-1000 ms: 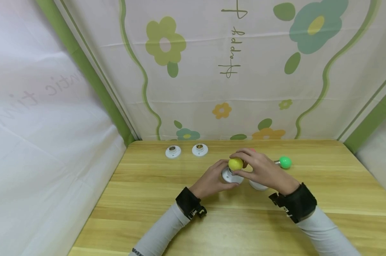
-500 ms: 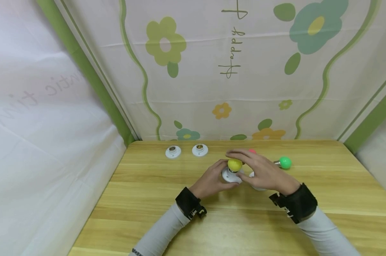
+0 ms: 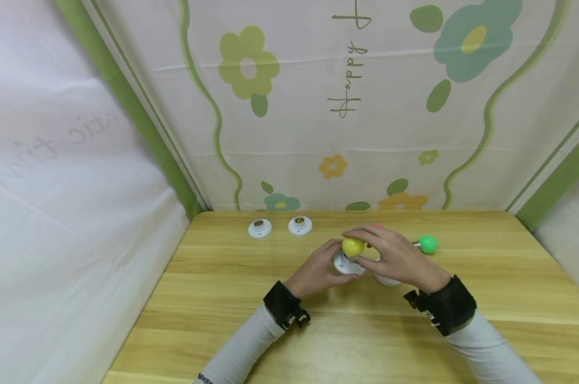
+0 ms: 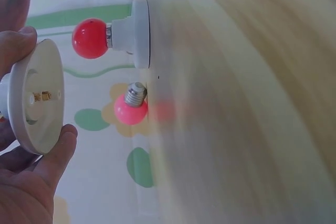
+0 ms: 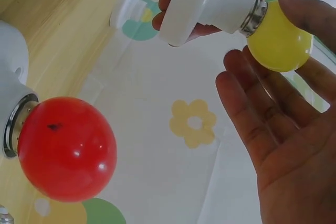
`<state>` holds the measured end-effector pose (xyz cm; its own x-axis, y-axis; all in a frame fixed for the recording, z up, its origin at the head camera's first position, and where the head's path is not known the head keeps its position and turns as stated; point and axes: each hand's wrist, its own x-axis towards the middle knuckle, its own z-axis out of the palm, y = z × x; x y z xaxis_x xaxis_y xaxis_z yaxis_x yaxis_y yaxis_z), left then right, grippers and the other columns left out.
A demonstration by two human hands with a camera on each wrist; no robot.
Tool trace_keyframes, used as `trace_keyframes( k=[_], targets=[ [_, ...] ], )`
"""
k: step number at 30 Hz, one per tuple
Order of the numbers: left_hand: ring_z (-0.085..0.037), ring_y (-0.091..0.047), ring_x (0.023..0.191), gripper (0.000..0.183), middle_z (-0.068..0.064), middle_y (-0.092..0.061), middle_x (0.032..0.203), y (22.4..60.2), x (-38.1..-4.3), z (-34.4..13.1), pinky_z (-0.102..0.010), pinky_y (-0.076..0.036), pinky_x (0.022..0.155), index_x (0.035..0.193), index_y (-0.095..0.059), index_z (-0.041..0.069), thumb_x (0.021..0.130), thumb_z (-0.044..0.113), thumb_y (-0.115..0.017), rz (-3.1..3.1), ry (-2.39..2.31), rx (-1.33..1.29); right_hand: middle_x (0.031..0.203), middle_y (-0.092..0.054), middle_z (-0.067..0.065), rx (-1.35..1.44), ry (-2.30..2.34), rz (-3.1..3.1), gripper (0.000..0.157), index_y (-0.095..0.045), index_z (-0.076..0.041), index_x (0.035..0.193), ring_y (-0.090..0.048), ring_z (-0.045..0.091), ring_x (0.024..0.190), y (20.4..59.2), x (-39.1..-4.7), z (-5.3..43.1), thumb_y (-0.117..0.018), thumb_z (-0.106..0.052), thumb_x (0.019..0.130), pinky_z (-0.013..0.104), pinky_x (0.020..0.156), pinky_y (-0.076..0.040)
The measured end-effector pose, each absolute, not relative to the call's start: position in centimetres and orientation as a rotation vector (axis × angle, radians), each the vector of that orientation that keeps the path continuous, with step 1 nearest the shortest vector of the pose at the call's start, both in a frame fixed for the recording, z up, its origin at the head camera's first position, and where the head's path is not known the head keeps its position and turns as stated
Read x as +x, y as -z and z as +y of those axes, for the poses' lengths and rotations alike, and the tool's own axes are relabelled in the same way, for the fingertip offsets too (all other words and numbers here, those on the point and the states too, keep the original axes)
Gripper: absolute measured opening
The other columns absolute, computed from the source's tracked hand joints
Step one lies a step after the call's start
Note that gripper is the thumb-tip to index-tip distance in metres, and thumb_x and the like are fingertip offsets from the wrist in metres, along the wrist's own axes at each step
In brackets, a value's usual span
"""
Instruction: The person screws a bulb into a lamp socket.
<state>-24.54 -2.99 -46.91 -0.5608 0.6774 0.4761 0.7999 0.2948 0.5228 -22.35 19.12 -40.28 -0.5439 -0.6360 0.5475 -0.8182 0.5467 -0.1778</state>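
Note:
My left hand [image 3: 318,272] holds a white round lamp socket [image 3: 345,265] by its rim, tilted and lifted off the table. In the left wrist view the underside of this socket [image 4: 47,93] shows its brass contacts. A yellow light bulb [image 3: 353,246] sits with its metal cap at the socket's mouth; part of the cap shows in the right wrist view. My right hand [image 3: 397,256] pinches the yellow globe between thumb and fingers. Just beside it stands a second socket [image 3: 387,280], bearing a red bulb [image 5: 68,148] that the right hand hides in the head view.
Two white sockets [image 3: 259,229] without bulbs stand at the table's back left. A green bulb [image 3: 428,244] lies right of my right hand. Behind the red bulb lies a loose pink bulb [image 4: 131,109]. A printed curtain [image 3: 289,128] hangs along the back edge.
Half a second ago my right thumb and fingers were spread away from the yellow bulb; now they pinch it again, as a second ago. My left hand and the socket stay put.

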Motion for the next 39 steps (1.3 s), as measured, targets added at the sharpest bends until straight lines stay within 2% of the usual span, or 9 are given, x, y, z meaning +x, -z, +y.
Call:
trace_keyframes(
  k=[6, 12, 14, 18, 21, 26, 31, 39],
  targets=[
    [-0.005, -0.047, 0.117, 0.067, 0.002, -0.048, 0.132, 46.90, -24.53, -2.99, -0.017, -0.046, 0.094, 0.139, -0.043, 0.014, 0.085, 0.040, -0.072, -2.367, 1.125, -1.397, 0.120, -0.058, -0.004, 1.134, -0.573, -2.382, 0.051, -0.059, -0.016, 0.125, -0.057, 0.009, 0.102, 40.33, -22.33, 18.98, -0.073, -0.043, 0.084, 0.031, 0.073, -0.056],
    [-0.008, -0.047, 0.119, 0.065, -0.001, -0.048, 0.134, 46.63, -24.43, -3.10, -0.019, -0.045, 0.096, 0.138, -0.044, 0.012, 0.086, 0.041, -0.070, -2.401, 1.108, -1.376, 0.137, -0.049, 0.002, 1.096, -0.529, -2.467, 0.070, -0.045, -0.019, 0.142, -0.056, 0.016, 0.110, 40.32, -22.10, 19.08, -0.065, -0.056, 0.085, 0.036, 0.074, -0.057],
    [-0.007, -0.047, 0.120, 0.065, 0.000, -0.047, 0.134, 46.56, -24.41, -3.13, -0.019, -0.045, 0.097, 0.139, -0.044, 0.013, 0.087, 0.042, -0.070, -2.413, 1.108, -1.367, 0.143, -0.044, 0.004, 1.113, -0.565, -2.496, 0.071, -0.040, -0.021, 0.146, -0.054, 0.017, 0.113, 40.26, -21.97, 19.15, -0.065, -0.051, 0.087, 0.038, 0.076, -0.056],
    [-0.006, -0.045, 0.121, 0.067, 0.002, -0.046, 0.135, 46.53, -24.43, -3.09, -0.020, -0.044, 0.098, 0.140, -0.042, 0.016, 0.086, 0.042, -0.070, -2.408, 1.118, -1.359, 0.148, -0.039, 0.001, 1.171, -0.692, -2.522, 0.064, -0.037, -0.024, 0.148, -0.046, 0.018, 0.125, 40.03, -21.72, 19.23, -0.065, -0.026, 0.090, 0.042, 0.087, -0.053],
    [-0.006, -0.044, 0.122, 0.070, 0.003, -0.046, 0.136, 46.50, -24.44, -3.05, -0.020, -0.044, 0.099, 0.142, -0.040, 0.017, 0.085, 0.043, -0.070, -2.405, 1.123, -1.353, 0.144, -0.046, -0.002, 1.216, -0.753, -2.481, 0.060, -0.044, -0.020, 0.144, -0.044, 0.018, 0.128, 39.93, -21.73, 19.18, -0.063, -0.011, 0.088, 0.043, 0.092, -0.050],
    [-0.008, -0.045, 0.123, 0.073, 0.000, -0.046, 0.137, 46.38, -24.32, -3.09, -0.021, -0.044, 0.099, 0.145, -0.037, 0.016, 0.085, 0.043, -0.070, -2.420, 1.114, -1.352, 0.134, -0.055, 0.001, 1.239, -0.769, -2.419, 0.051, -0.052, -0.015, 0.136, -0.052, 0.016, 0.117, 40.03, -21.95, 19.18, -0.065, -0.008, 0.087, 0.039, 0.081, -0.055],
    [-0.008, -0.046, 0.121, 0.072, 0.000, -0.047, 0.136, 46.38, -24.28, -3.06, -0.020, -0.045, 0.097, 0.143, -0.040, 0.015, 0.085, 0.043, -0.071, -2.420, 1.116, -1.354, 0.130, -0.057, 0.001, 1.216, -0.745, -2.399, 0.048, -0.056, -0.014, 0.132, -0.055, 0.012, 0.109, 40.13, -22.14, 19.25, -0.069, -0.016, 0.086, 0.036, 0.076, -0.056],
    [-0.007, -0.048, 0.118, 0.068, 0.000, -0.048, 0.135, 46.63, -24.40, -2.96, -0.018, -0.046, 0.095, 0.139, -0.044, 0.014, 0.084, 0.041, -0.072, -2.396, 1.109, -1.364, 0.112, -0.058, -0.009, 1.138, -0.705, -2.374, 0.041, -0.060, -0.018, 0.119, -0.055, 0.003, 0.090, 40.21, -22.34, 19.25, -0.074, -0.035, 0.084, 0.030, 0.069, -0.056]
  ],
)
